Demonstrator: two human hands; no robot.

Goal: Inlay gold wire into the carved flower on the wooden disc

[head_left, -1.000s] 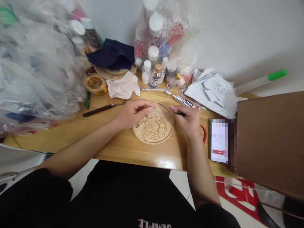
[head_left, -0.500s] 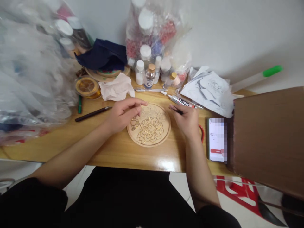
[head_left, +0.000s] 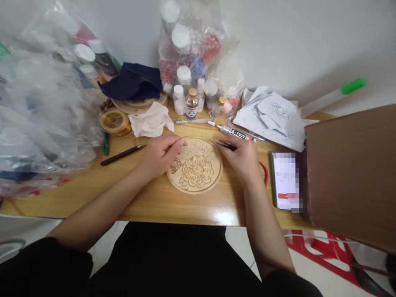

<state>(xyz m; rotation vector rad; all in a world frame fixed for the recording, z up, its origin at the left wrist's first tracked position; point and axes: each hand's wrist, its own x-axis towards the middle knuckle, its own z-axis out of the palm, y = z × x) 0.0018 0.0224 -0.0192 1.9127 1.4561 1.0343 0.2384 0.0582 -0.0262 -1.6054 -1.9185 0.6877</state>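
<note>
A round wooden disc point(head_left: 192, 185) lies flat on the table, with a flower outlined in gold wire point(head_left: 198, 168) and fine drawn lines near its far edge. My left hand point(head_left: 162, 153) rests over the disc's left rim. Its thumb and index fingertip press together; whatever is between them is too small to make out. Just off the disc's right edge, my right hand point(head_left: 243, 156) is closed around black tweezers point(head_left: 227, 145), whose tips point left. Red-handled scissors point(head_left: 265, 171) lie partly hidden behind the right wrist.
Behind the disc lie a B-7000 glue tube point(head_left: 236, 133), a crumpled tissue point(head_left: 151, 119) and a spool of gold wire point(head_left: 115, 122). A dark pen point(head_left: 120, 156) is at left. A phone point(head_left: 283, 181) and cardboard box point(head_left: 352, 173) stand right. Bagged bottles point(head_left: 192, 53) line the wall.
The left hand's fingers have drawn together from a looser, stretched pose. My right hand keeps the tweezers and has barely moved. The whole view has shifted slightly.
</note>
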